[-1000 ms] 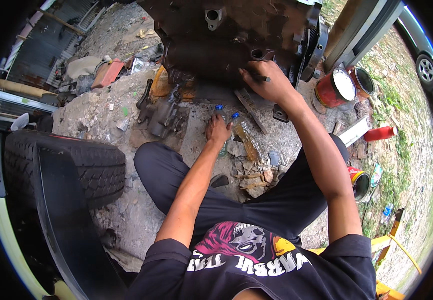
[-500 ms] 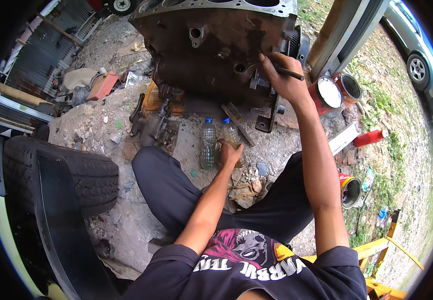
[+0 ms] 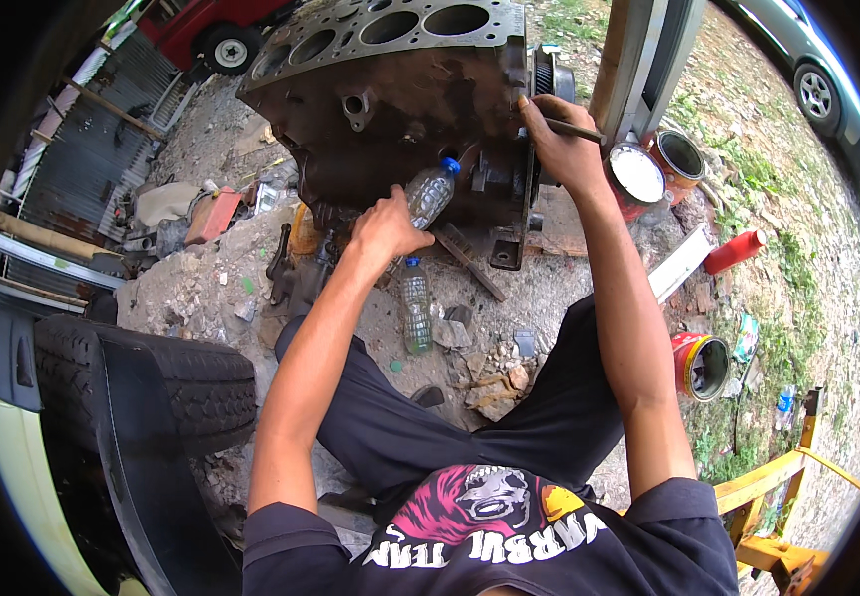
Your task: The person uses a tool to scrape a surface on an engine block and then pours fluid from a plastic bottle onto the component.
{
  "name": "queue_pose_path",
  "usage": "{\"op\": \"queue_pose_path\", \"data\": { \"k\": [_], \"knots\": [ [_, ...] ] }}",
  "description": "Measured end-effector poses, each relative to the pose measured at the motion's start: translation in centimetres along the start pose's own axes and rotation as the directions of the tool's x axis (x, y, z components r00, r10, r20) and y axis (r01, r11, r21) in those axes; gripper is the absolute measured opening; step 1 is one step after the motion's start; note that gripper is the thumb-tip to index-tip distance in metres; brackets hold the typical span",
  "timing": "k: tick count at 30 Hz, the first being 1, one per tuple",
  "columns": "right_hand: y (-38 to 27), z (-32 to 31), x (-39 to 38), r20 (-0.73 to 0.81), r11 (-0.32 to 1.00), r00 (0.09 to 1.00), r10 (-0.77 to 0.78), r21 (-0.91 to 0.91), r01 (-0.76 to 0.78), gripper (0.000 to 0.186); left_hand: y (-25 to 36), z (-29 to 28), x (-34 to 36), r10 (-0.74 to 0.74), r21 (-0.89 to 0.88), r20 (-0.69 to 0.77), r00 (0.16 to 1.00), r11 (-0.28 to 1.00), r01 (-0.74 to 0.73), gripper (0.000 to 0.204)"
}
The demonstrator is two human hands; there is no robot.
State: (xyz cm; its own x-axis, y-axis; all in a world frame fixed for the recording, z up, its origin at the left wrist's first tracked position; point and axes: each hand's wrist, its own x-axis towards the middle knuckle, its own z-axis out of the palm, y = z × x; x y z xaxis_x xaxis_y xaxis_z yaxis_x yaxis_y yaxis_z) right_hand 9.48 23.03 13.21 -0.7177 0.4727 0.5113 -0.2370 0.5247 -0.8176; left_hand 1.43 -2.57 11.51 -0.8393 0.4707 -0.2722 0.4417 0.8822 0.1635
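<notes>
My left hand (image 3: 388, 230) is wrapped round a clear plastic bottle (image 3: 432, 199) with a blue cap. The bottle leans to the right in front of the side of a dark, stained engine block (image 3: 400, 109). At the block's right edge, my right hand (image 3: 563, 151) grips a slim dark-handled tool (image 3: 579, 130). The handle sticks out to the right, and its working end is hidden. Below the left hand, a second blue-capped bottle (image 3: 416, 308) stands on the ground, with pale liquid inside.
A narrow flat bar (image 3: 471, 260) lies below the block. Open paint cans (image 3: 638, 175) stand to the right beside a metal post (image 3: 638, 70). A red bottle (image 3: 735, 252) lies further right. Tyres (image 3: 176, 382) fill the left, and a yellow frame (image 3: 763, 487) stands at lower right.
My left hand has lifted one bottle off the ground, up and left to the block, tilting it. My right hand stays by the block's right side with the tool. The view has shifted.
</notes>
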Motion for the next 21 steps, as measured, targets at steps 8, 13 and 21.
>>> {"op": "queue_pose_path", "data": {
  "k": [8, 13, 21],
  "knots": [
    [-0.1, 0.4, 0.1, -0.003, 1.000, 1.000, -0.003, -0.024, 0.003, 0.033, 3.7, -3.6, 2.2, 0.109, 0.413, 0.098, 0.989, 0.900, -0.141, 0.078],
    [0.0, -0.1, 0.0, 0.023, 1.000, 0.999, 0.022, 0.011, -0.022, 0.033, 4.6, -4.8, 2.3, 0.109, 0.436, 0.068, 0.992, 0.891, -0.128, 0.073],
    [0.1, -0.8, -0.4, 0.013, 1.000, 1.000, 0.017, 0.004, -0.017, 0.034, 3.6, -5.1, 1.1, 0.045, 0.308, 0.069, 0.997, 0.949, -0.064, 0.067]
  ]
}}
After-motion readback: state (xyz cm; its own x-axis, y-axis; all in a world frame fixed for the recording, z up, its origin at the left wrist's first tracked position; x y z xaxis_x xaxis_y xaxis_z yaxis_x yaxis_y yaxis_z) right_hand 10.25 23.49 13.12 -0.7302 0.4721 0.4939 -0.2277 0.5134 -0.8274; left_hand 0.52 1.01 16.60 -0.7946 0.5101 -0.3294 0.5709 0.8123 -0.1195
